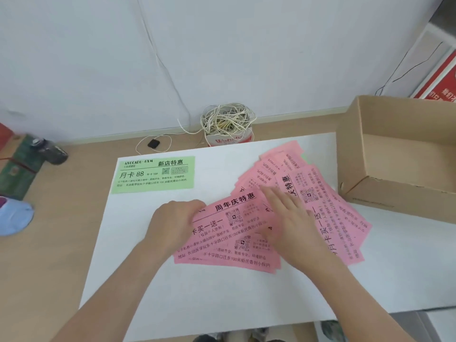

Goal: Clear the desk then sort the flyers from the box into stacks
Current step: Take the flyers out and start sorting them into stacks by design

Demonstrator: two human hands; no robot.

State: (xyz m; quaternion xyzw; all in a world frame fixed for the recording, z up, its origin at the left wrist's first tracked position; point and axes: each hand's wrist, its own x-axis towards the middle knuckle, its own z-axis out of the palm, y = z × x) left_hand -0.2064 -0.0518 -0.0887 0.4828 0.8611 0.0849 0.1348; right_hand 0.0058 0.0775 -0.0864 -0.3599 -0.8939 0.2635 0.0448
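On white sheet [148, 280], left grip [172, 223] pinching pink flyer [229, 218] slanting up-right, right grip [291, 225] pressing flat.

The pink flyers [229, 225] carry black print and chequered square codes. The green flyer [153, 175] has black print too. The sheet [197, 292] is white, the counter [49, 255] light tan, the box [394, 193] plain brown, the cords [227, 119] white.

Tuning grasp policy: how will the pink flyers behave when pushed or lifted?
Probably thin and floppy: the pink flyers lie flat, fanned loosely. Likely to slide over one another when pushed, overlapping on the smooth white sheet. Seemingly light: the left hand grips one by its edge.
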